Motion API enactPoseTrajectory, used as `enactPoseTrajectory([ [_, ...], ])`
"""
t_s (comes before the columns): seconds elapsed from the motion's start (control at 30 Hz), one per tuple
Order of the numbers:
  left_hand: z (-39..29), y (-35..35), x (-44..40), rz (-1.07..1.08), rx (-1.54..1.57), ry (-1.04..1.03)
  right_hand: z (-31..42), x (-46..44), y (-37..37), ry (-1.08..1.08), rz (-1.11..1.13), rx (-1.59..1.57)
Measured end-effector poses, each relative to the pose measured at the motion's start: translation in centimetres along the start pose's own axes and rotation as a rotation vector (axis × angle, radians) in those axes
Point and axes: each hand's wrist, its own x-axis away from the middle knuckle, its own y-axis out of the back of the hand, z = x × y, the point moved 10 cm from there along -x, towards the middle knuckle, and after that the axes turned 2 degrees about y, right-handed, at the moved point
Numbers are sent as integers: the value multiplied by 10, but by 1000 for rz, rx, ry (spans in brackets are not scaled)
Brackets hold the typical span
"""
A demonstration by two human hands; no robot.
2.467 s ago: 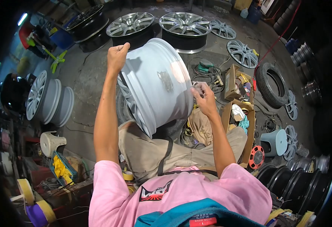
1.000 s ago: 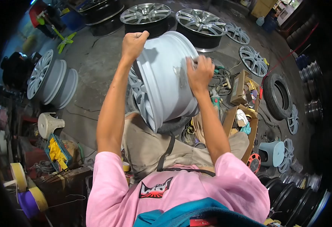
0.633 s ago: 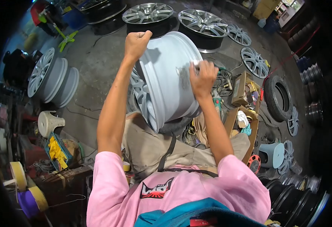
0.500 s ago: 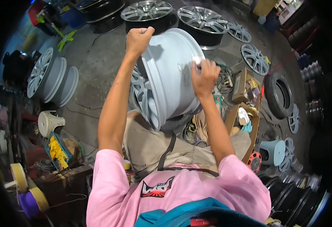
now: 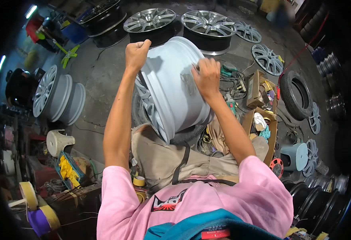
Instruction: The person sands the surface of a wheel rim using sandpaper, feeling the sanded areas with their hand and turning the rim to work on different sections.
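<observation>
Right of wheel (image 5: 170,86) | carton (image 5: 247,121): teal cloth (image 5: 265,133) | left | basket (image 5: 78,170): yellow cloth (image 5: 67,169)

Hands (image 5: 137,56) (image 5: 207,78) curled, arms (image 5: 118,116) forward

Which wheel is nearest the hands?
The pale grey wheel with a dark patch: the left hand is at its edge, the right hand by its side. The other wheels sit farther away.

Matt, grey-coated metal wheel rim (image 5: 168,86)
</observation>
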Motion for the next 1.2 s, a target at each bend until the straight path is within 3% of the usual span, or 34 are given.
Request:
enactPoseTrajectory([
  [0.1, -4, 4, 8, -24, 20, 24, -2, 25, 12, -41, 75, -39],
  [0.3, 14, -4, -3, -2, 28, 48, 0, -14, -7, 30, 21, -32],
  [0.5, 6, -7, 2, -18, 51, 7, -9, 36, 21, -111, -1, 11],
  [0.67, 7, -2, 1, -7, 52, 30, -26, -16, -5, -194, -87, 18],
  [0.9, 5, -8, 7, 0, 67, 4, -32, 51, 29, -378, -128, 25],
  [1.07, 4, 0, 2, -26, 56, 23, -43, -18, -1, -366, -85, 67],
  [1.2, 7, -3, 2, 5, 110, 29, -67, 47, 22, -561, -102, -110],
])
